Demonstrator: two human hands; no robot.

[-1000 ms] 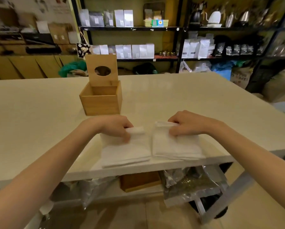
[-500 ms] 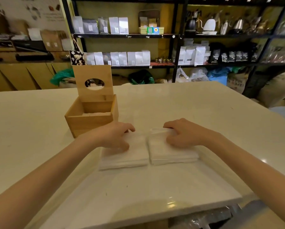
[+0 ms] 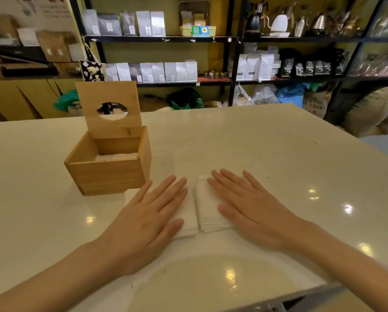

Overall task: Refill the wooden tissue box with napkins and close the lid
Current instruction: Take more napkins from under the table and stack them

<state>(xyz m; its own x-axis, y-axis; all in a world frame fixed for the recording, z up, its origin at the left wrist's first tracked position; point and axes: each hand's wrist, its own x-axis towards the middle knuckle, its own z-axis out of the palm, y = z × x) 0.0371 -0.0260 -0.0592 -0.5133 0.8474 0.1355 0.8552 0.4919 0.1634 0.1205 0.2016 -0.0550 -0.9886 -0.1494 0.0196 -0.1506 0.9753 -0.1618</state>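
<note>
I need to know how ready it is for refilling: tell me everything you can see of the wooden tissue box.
The wooden tissue box is a light, bamboo-like cube standing on the white table, left of and beyond the left hand. Its lid, a flat panel with an oval dispensing hole, stands upright at the far edge, so the top is open. Some white napkins lie low inside, leaving room above. Neither hand touches the box; its near right corner seems to meet the napkin stack under the left hand.
</note>
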